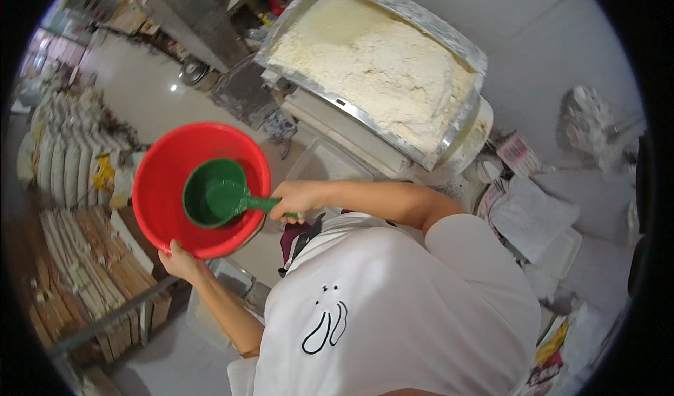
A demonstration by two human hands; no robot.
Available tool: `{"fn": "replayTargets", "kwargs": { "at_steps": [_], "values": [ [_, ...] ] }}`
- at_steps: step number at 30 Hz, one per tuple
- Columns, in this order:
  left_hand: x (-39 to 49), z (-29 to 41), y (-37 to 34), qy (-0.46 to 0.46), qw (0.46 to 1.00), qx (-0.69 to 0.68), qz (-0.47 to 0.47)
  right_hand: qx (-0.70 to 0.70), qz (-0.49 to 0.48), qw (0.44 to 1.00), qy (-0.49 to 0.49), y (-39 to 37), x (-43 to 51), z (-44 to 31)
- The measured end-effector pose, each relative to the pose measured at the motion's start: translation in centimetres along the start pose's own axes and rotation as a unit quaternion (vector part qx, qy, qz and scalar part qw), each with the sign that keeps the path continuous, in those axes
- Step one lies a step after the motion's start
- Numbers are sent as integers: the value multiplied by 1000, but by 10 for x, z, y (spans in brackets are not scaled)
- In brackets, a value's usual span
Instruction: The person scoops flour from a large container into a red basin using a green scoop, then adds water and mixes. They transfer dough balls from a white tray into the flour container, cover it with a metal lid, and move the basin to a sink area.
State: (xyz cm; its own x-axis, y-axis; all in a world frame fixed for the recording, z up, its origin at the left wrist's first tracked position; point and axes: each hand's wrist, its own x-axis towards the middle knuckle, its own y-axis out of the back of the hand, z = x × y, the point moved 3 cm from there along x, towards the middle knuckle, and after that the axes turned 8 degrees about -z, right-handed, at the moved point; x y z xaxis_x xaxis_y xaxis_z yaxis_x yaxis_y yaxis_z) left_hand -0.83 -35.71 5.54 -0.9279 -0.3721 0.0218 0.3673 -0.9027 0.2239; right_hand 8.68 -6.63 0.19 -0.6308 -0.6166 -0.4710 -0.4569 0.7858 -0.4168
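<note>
My left hand (181, 263) grips the rim of a red plastic basin (158, 185) at its lower edge. In my right hand (297, 200) is the handle of a green plastic scoop (213, 193), whose round bowl is over the basin's opening. Something wet or clear shows in the scoop's bowl; how much cannot be told. Beyond my right arm stands a metal mixer trough (363, 116) filled with pale flour (384, 69). A patch of yellowish liquid (337, 19) lies on the flour at the trough's far left.
Filled sacks (66, 169) and stacked flat boards or cartons (95, 269) stand at the left, beside a metal rail (116, 305). A translucent plastic bin (326, 161) is below the trough. White cloths (526, 206) lie at the right. A metal pot (195, 72) stands on the floor.
</note>
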Motion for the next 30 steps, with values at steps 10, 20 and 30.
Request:
{"fn": "replayTargets", "kwargs": {
  "at_steps": [10, 20, 30],
  "values": [
    [75, -100, 17, 109, 985, -103, -80, 3, 76, 991, -112, -30, 129, -7],
    [76, -231, -22, 307, 932, -167, -94, 67, 218, 946, -232, 17, 221, 52],
    [72, -278, -45, 333, 926, -172, -49, 72, 216, 928, -295, 22, 266, 31]
  ]
}}
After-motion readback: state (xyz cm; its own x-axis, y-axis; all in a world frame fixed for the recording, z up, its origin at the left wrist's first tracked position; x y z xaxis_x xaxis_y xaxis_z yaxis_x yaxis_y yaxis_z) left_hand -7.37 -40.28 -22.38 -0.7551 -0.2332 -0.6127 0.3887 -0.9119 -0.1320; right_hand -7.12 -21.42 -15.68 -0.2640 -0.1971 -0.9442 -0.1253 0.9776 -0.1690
